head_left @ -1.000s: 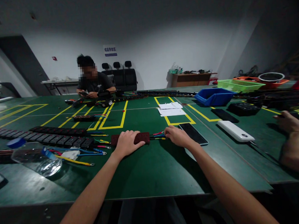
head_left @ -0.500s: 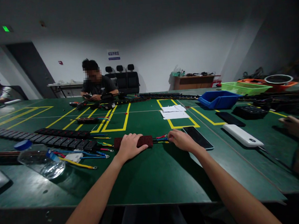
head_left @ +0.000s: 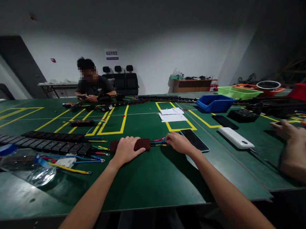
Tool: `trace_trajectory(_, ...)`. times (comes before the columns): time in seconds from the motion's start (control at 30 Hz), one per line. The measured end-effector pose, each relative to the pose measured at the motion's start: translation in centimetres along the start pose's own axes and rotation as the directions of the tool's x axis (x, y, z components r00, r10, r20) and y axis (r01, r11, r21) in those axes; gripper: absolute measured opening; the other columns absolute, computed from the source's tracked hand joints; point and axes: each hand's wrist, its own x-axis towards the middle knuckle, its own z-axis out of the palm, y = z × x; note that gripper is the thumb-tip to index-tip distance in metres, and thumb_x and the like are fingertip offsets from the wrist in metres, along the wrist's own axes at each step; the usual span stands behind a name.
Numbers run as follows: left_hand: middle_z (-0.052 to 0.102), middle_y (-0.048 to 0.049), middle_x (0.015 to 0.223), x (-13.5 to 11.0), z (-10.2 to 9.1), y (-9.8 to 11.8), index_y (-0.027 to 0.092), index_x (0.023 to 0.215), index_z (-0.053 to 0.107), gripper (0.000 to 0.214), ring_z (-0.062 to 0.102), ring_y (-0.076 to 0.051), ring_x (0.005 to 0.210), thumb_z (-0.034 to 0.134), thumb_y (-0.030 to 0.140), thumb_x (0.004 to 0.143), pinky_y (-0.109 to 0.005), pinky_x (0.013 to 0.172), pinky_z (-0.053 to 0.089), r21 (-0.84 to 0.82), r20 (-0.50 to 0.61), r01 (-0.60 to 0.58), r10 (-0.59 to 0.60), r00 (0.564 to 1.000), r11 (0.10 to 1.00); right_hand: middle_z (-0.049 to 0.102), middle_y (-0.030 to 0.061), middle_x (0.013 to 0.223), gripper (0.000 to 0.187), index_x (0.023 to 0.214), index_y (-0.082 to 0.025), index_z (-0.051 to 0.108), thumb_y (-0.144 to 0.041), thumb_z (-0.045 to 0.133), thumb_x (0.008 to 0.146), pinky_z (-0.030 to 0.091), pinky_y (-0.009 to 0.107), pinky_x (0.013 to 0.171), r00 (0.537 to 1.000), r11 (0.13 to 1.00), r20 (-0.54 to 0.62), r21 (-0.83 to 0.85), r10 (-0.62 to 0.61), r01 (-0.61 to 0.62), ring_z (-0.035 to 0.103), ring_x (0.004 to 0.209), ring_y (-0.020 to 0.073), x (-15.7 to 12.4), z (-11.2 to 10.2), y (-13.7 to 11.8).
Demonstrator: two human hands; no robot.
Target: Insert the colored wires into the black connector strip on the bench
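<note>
My left hand (head_left: 127, 149) lies on top of a dark red socket module (head_left: 142, 143) on the green table (head_left: 151, 176), fingers curled over it and pressing it down. My right hand (head_left: 179, 143) rests just to the module's right, its fingers pinched at the bundle of coloured wires (head_left: 158, 141) that stick out of the module's end. Past my right hand a dark phone (head_left: 194, 140) lies face up on the table.
A row of black socket modules (head_left: 40, 142) with loose coloured wires (head_left: 68, 168) and a toppled plastic bottle (head_left: 26, 165) lies at left. A white power bank (head_left: 234, 138), blue bin (head_left: 214, 102) and papers (head_left: 171, 114) sit at right. A co-worker's hands (head_left: 290, 133) are at far right; another person (head_left: 92, 84) sits across.
My hands have stayed on the red module and its wires. The view has shifted slightly, and the co-worker's hand at right has moved a little.
</note>
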Motion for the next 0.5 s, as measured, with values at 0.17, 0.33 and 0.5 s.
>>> trace_trajectory(0.17,0.072,-0.0111,0.116,-0.01,0.04,-0.08,0.021,0.13,0.064,0.063,0.063,-0.03,0.102,0.05,0.07,0.094,-0.041,0.083,0.043,-0.014,-0.011,-0.003,0.002,1.0,1.0,0.066,0.0064,0.109,0.014,0.104,-0.021,0.068,-0.024,0.056,0.099,0.038,0.027,0.074,1.0,1.0,0.01,0.02,-0.007,0.007,0.062,0.093,0.0175,0.09,0.07,0.16)
trace_trajectory(0.33,0.072,-0.0113,0.117,0.02,-0.01,-0.05,0.021,0.131,0.064,0.063,0.063,-0.03,0.102,0.05,0.07,0.094,-0.041,0.083,0.043,-0.01,-0.007,0.003,-0.003,1.0,1.0,0.065,0.006,0.107,0.014,0.104,-0.021,0.068,-0.024,0.055,0.098,0.038,0.026,0.074,1.0,0.999,0.004,0.042,-0.011,0.011,0.061,0.091,0.0172,0.1,0.11,0.28)
trace_trajectory(0.5,0.072,-0.0116,0.118,0.02,-0.06,-0.04,0.02,0.132,0.063,0.063,0.063,-0.03,0.103,0.049,0.069,0.095,-0.041,0.083,0.043,-0.004,0.003,0.002,-0.002,1.0,1.0,0.066,0.0062,0.109,0.015,0.104,-0.021,0.068,-0.023,0.054,0.098,0.037,0.026,0.074,1.0,0.999,0.009,0.042,-0.012,0.012,0.061,0.094,0.0176,-0.02,-0.02,0.13)
